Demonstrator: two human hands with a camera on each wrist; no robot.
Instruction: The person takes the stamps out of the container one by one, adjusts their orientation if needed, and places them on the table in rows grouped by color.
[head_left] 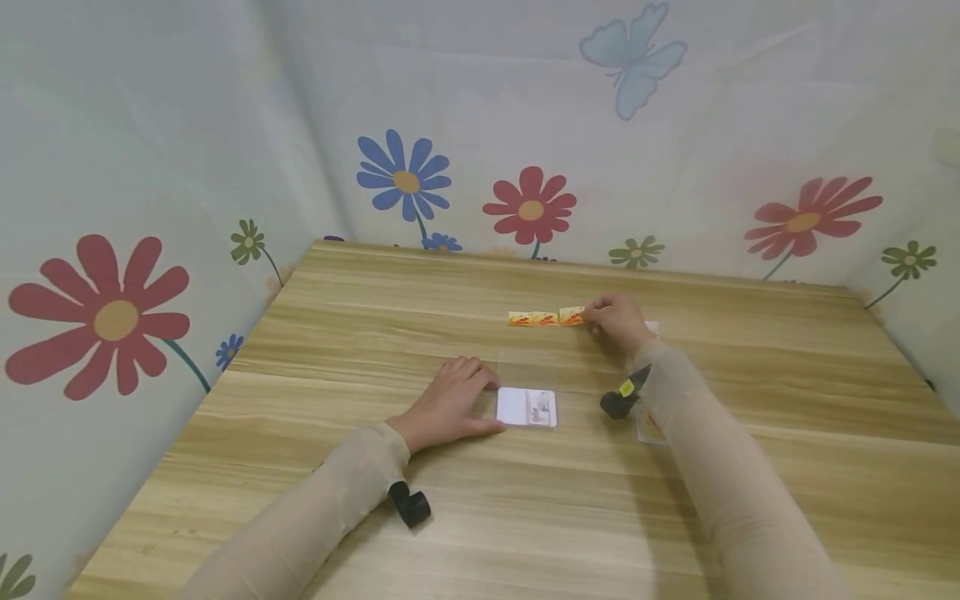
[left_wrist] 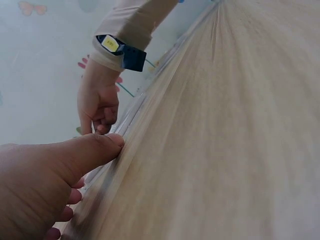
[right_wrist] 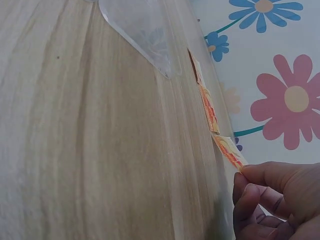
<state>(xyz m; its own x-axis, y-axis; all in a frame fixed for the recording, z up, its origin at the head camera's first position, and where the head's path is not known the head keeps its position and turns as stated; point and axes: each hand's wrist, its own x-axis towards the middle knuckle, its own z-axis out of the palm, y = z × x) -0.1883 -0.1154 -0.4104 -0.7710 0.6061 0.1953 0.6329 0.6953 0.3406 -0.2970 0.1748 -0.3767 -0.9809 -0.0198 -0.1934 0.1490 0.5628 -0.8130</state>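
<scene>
In the head view, three small yellow-and-orange printed pieces of paper (head_left: 545, 318) lie in a row toward the back of the table. My right hand (head_left: 617, 319) pinches the right end of the rightmost piece (right_wrist: 231, 152) between thumb and index finger; the right wrist view shows it tilted up. A clear flat plastic case (head_left: 527, 407), with a white printed insert in its near half, lies near the table's middle. At its left edge, my left hand (head_left: 452, 402) rests with thumb and fingers spread, the thumb (left_wrist: 102, 150) touching the edge.
Another clear case (head_left: 651, 427) with an orange print lies partly hidden under my right forearm. A pale edge (head_left: 652, 327) of something shows beside my right wrist. Flower-printed cloth (head_left: 465, 100) hangs behind the wooden table (head_left: 300, 475).
</scene>
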